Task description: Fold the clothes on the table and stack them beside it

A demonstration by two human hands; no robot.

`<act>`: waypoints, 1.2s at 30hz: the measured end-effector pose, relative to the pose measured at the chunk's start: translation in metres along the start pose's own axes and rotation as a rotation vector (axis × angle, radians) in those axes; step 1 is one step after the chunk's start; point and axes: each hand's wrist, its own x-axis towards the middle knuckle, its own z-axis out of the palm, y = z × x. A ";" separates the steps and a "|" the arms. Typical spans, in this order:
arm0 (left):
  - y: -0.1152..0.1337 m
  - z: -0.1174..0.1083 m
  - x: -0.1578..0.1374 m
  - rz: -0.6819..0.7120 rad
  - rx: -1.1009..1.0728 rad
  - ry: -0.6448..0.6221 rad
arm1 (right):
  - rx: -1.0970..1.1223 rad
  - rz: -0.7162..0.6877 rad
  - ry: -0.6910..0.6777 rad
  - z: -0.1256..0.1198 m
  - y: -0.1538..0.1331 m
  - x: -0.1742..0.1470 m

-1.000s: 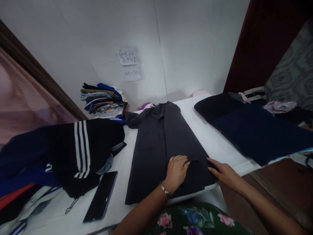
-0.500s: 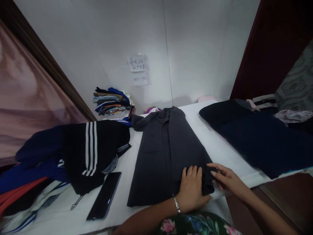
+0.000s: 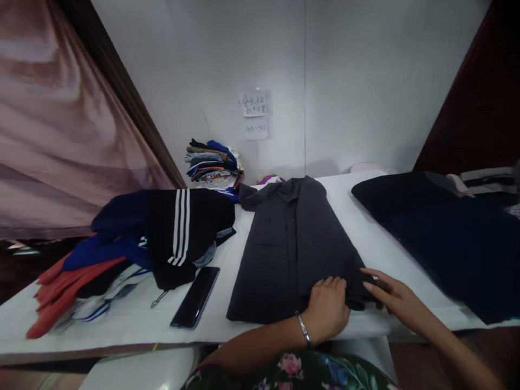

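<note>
A dark grey jacket (image 3: 276, 260) lies front up on the white-covered table, its collar toward the wall. One sleeve (image 3: 314, 238) is laid down along its front; the other is partly folded out near the far left shoulder. My left hand (image 3: 328, 307), with a silver bracelet at the wrist, is at the lower front by the sleeve's end, fingers bent and closed on the cloth. At the lower right corner, my right hand (image 3: 392, 298) pinches the jacket's edge between thumb and fingers; some fingertips are hidden.
Left of the jacket lie a black phone (image 3: 195, 297) and a heap of clothes with a black striped garment (image 3: 162, 233) on top. A folded stack (image 3: 213, 162) stands by the wall. Dark navy clothing (image 3: 447, 233) covers the right side. The table's front edge (image 3: 122, 346) is close.
My left hand's fingers have gone from stretched flat to bent on the cloth. My right hand keeps its pinch at the jacket's edge. The view has turned left.
</note>
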 end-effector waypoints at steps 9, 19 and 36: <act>0.009 0.036 0.001 0.166 0.461 -0.127 | -0.473 -0.556 0.075 0.015 -0.035 0.035; -0.003 0.004 -0.013 0.246 0.206 -0.111 | -0.816 -0.454 -0.064 0.057 0.042 0.085; -0.084 -0.063 0.065 -0.321 0.185 0.093 | -0.802 -0.546 0.207 0.044 -0.059 0.190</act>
